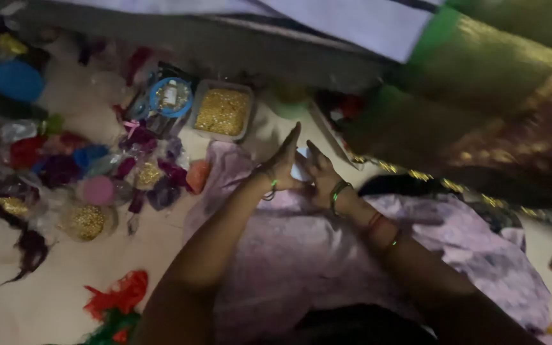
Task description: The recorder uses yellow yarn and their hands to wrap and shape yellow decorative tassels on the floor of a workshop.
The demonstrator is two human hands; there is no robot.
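- While both forearms rise from the bottom of the frame over a lilac cloth [301,255], the left hand [282,165] and right hand [321,174] meet at centre.
- Between the palms sits a small white object [300,167], pale, mostly hidden; left fingers stretch flat and open, right fingers curl against it.
- Farther up, a tray of gold beads [222,111] lies beside a blue-rimmed round box [170,97].
- Red scraps [119,295] lie lower left.
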